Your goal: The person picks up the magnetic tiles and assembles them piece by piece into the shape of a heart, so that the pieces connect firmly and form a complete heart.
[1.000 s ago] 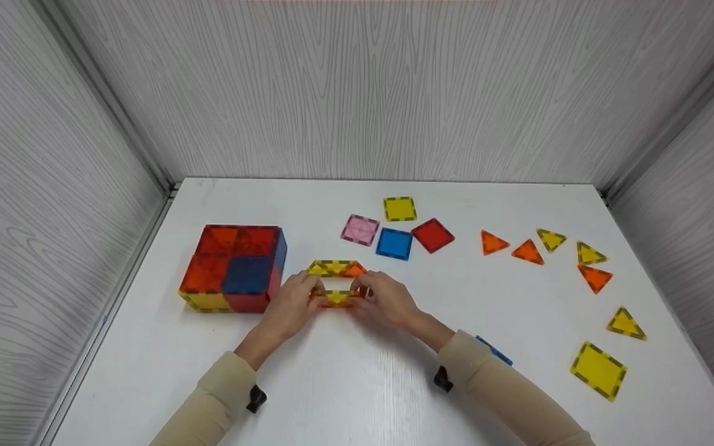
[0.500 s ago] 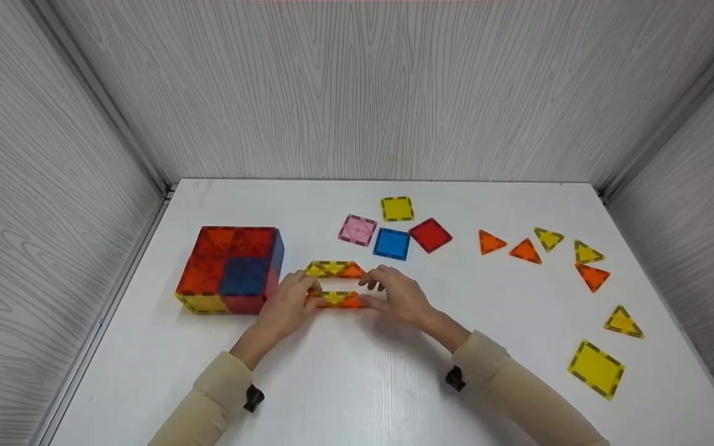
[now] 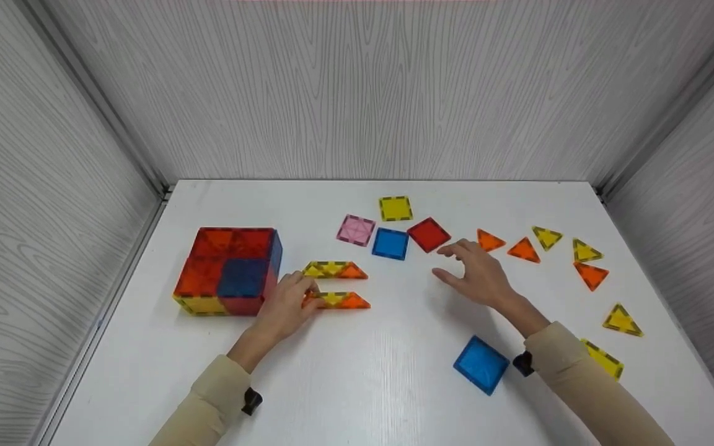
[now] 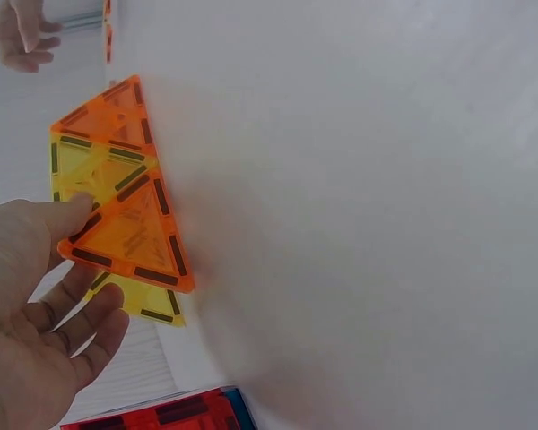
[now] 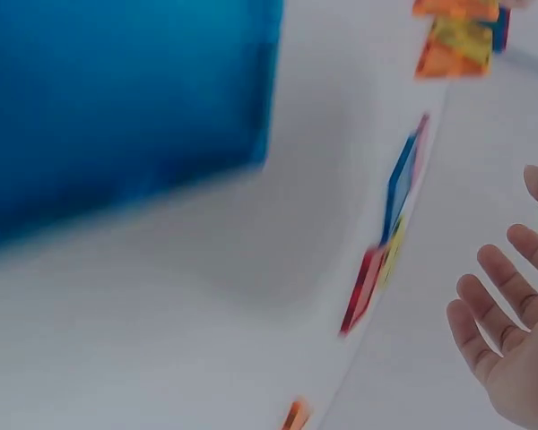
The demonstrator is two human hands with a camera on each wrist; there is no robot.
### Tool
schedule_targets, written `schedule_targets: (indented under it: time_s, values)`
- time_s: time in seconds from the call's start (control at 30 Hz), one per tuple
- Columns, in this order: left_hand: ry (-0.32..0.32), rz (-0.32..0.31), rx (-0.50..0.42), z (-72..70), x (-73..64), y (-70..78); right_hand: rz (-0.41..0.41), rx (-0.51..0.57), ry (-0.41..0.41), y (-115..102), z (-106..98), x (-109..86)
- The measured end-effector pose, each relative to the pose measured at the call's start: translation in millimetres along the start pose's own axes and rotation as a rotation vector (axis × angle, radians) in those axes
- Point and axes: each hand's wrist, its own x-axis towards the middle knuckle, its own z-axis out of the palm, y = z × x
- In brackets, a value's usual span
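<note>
Left hand (image 3: pixel 286 305), pinching one end of the near orange-and-yellow strip (image 3: pixel 349 301). Right hand (image 3: pixel 480 272), empty, fingers apart. Risk: strip may topple should the pinch slip.

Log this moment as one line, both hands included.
left hand: grips front strip | right hand: empty, near red square | rear strip: apart, behind front strip | box: left of strips

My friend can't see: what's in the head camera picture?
A left hand holds the nearer of two yellow and orange triangle strips; the right hand, holding nothing, is near a red square. A colorful box and loose tiles sit on a white table.
</note>
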Motion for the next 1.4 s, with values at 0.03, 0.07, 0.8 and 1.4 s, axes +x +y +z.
schedule_targets:
  time_s: [0.03,0.07,0.8,1.4]
  values:
    - [0.006,0.008,0.001,0.4,-0.2,-0.5,0.004,-0.027,0.013,10.6,-2.8,0.3]
    - [0.013,0.016,0.004,0.8,-0.3,-1.0,0.01,-0.052,0.024,21.1,-5.2,0.8]
    - [0.001,0.003,-0.008,3.0,0.8,-4.9,0.307,-0.244,-0.187,120.3,-12.0,13.4]
    - [0.012,0.017,-0.011,1.8,0.7,-4.9,0.091,-0.289,-0.136,102.6,-8.9,7.8]
